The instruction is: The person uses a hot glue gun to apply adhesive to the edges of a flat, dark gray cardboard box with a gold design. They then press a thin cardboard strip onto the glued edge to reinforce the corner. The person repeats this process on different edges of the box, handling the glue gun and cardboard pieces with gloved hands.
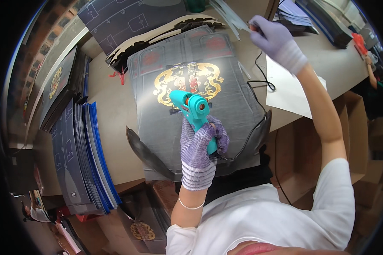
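Note:
My left hand, in a purple knit glove, is shut on the handle of a teal hot glue gun. The gun's nozzle points away from me over a flat dark grey carton blank with a gold and red emblem. A black cord runs from the gun across the blank. My right hand, also gloved, reaches to the far right of the table. There it pinches a thin translucent stick beside a loose pile of such sticks.
Stacks of flat dark blanks with blue edges lie at the left, and more blanks at the back. A white sheet lies under my right arm. Open cardboard boxes stand at the right. Another person's arm shows at the far right.

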Demonstrator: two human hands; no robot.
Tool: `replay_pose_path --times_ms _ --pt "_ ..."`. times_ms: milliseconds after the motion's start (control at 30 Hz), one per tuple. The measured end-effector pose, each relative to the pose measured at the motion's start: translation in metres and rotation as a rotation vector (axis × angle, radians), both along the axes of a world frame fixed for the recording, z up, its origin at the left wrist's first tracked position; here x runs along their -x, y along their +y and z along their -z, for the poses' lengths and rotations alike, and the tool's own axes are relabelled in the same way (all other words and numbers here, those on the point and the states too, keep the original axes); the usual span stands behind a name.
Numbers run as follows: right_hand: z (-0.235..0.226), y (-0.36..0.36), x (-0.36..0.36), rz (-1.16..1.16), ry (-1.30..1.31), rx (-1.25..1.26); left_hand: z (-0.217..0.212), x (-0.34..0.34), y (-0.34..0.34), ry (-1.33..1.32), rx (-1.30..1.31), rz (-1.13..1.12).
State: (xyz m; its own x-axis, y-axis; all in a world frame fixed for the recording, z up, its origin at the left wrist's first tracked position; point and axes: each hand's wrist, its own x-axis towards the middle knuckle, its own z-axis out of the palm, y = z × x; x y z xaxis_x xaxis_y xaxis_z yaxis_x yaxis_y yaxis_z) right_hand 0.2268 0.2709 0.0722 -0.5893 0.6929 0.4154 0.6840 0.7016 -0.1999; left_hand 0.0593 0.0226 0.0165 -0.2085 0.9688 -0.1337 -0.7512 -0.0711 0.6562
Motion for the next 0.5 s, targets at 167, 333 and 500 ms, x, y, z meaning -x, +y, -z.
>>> replay_pose_path --times_ms 167,333,500 --pt "-0.024 -0.133 -0.018 -0.39 0.183 -0.055 -0.003 -0.012 0.005 0.154 0.026 -0.05" --pt "-0.022 -0.158 -0.023 -0.389 0.291 -0.186 -0.009 -0.023 -0.002 0.309 0.098 -0.144" --pt "-0.021 -0.171 -0.031 -0.355 0.17 -0.164 -0.016 -0.026 -0.007 0.389 0.131 -0.183"
